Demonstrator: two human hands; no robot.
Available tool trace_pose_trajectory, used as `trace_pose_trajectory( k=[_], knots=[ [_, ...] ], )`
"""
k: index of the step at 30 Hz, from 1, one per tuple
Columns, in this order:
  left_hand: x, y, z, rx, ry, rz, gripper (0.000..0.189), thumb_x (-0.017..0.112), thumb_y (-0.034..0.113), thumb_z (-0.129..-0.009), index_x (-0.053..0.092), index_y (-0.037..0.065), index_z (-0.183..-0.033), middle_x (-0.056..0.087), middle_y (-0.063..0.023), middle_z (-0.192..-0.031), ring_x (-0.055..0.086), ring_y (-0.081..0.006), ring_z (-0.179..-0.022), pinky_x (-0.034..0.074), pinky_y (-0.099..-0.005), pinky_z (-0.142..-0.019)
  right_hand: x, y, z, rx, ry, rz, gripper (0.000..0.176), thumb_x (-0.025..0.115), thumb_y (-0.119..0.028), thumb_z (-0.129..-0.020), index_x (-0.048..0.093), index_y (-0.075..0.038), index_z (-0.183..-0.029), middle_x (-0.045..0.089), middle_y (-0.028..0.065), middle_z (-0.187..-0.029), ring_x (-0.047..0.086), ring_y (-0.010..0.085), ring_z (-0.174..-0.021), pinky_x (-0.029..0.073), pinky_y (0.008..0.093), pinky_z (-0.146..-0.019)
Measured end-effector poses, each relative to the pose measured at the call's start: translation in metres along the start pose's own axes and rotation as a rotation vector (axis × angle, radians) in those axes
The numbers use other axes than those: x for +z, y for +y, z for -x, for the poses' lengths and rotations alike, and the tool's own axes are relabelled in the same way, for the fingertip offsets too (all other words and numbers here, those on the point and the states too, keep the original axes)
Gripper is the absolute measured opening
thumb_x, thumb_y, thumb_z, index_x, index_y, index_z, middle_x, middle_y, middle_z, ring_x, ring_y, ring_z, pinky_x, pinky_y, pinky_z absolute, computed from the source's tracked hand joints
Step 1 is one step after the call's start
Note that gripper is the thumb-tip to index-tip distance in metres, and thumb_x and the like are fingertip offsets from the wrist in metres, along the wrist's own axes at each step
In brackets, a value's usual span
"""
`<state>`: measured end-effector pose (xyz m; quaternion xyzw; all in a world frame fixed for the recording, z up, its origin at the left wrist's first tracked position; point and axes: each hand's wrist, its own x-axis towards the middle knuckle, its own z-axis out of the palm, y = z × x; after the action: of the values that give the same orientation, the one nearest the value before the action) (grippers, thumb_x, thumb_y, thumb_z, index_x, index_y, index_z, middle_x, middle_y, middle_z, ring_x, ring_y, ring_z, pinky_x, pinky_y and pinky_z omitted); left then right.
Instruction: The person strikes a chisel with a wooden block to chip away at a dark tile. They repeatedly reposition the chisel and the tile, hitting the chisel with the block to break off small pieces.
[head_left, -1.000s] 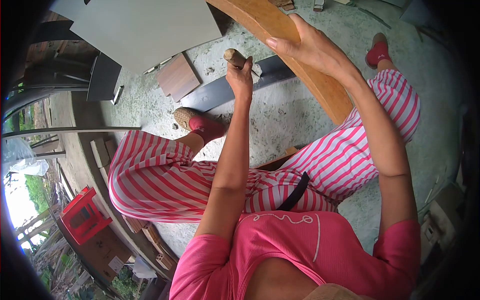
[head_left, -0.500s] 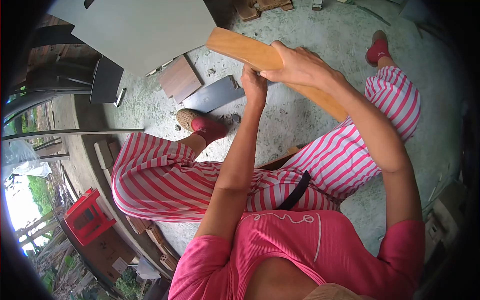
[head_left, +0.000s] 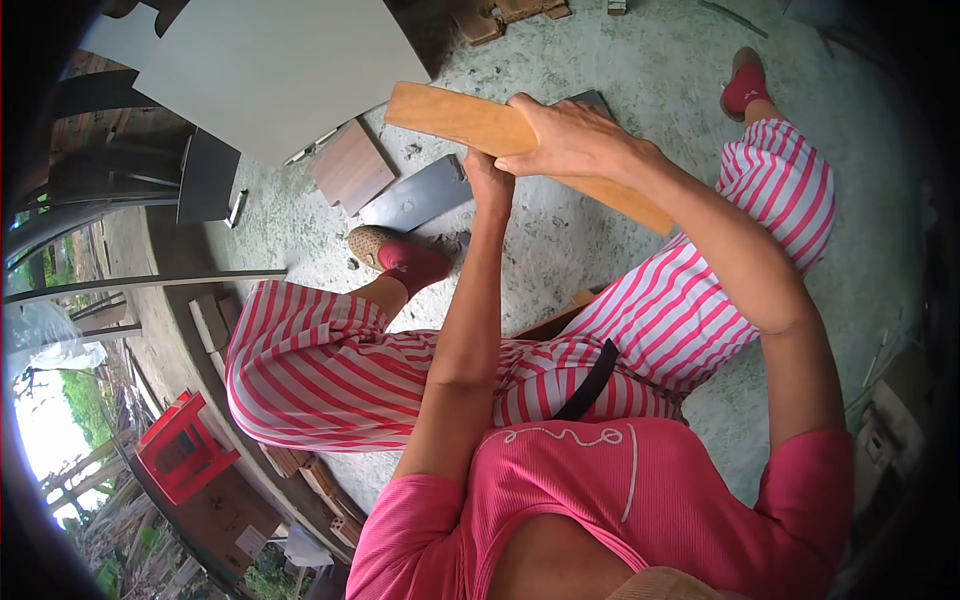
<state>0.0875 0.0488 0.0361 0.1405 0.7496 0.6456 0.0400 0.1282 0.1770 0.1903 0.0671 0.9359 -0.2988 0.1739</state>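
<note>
A long, yellow-brown wooden board point(head_left: 455, 115) is held slantwise above the floor, out in front of my knees. My right hand point(head_left: 560, 138) is wrapped over its middle from above, with the thumb along the near edge. My left hand point(head_left: 489, 182) is closed at the near edge, just left of the right thumb; its fingers are mostly hidden beneath the board. Below and left of the hands, a grey flat panel point(head_left: 415, 197) lies on the floor. Part of a dark piece point(head_left: 592, 102) shows behind my right hand.
On the floor lie a brown wood-grain panel point(head_left: 352, 168) and a large pale sheet point(head_left: 270, 75). Brown wooden pieces point(head_left: 480, 25) are at the far side. A red plastic stool point(head_left: 185, 448) stands left, past a concrete ledge point(head_left: 165, 290). My feet are spread on either side.
Both hands and the board have shifted left and slightly toward my body. The grip looks the same. The whole view has also moved a little.
</note>
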Motion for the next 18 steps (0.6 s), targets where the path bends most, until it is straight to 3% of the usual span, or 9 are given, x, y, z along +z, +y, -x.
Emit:
trace_pose_trajectory(
  k=[3,5,8,18],
  knots=[
    [-0.011,0.02,-0.008,-0.004,0.008,-0.031,0.019,0.064,0.009,-0.081,0.058,-0.001,-0.096,0.066,-0.0102,-0.086,0.061,-0.015,-0.078,0.048,-0.0296,-0.072,-0.021,-0.011,0.009,0.056,0.045,-0.096,0.065,0.063,-0.053,-0.071,0.048,-0.006,-0.112,0.065,0.0209,-0.085,0.065,0.0342,-0.08,0.051,0.0423,-0.068],
    [-0.015,0.018,-0.016,-0.087,0.01,-0.028,0.022,0.068,0.013,-0.08,0.057,0.0,-0.094,0.065,-0.0075,-0.082,0.057,-0.0123,-0.073,0.047,-0.0276,-0.069,-0.027,-0.007,0.008,0.057,0.076,-0.123,0.074,0.063,-0.059,-0.069,0.048,0.0,-0.112,0.065,0.0219,-0.082,0.066,0.0358,-0.08,0.051,0.0443,-0.069],
    [-0.016,0.013,-0.02,-0.139,0.044,-0.051,0.025,0.072,0.017,-0.078,0.057,0.001,-0.091,0.061,-0.0046,-0.074,0.052,-0.0113,-0.067,0.046,-0.0271,-0.064,-0.028,0.008,0.004,0.003,0.299,-0.093,0.079,0.063,-0.061,-0.069,0.047,0.0,-0.117,0.066,0.0214,-0.08,0.066,0.0358,-0.078,0.051,0.0437,-0.069],
    [-0.008,0.021,-0.008,-0.127,0.05,-0.066,0.025,0.069,0.014,-0.079,0.058,0.0,-0.096,0.065,-0.008,-0.078,0.056,-0.0134,-0.069,0.047,-0.0295,-0.066,-0.028,-0.002,0.01,0.001,0.197,-0.086,0.072,0.063,-0.061,-0.07,0.05,-0.002,-0.11,0.065,0.0174,-0.073,0.067,0.0329,-0.071,0.052,0.0417,-0.063]
  ],
)
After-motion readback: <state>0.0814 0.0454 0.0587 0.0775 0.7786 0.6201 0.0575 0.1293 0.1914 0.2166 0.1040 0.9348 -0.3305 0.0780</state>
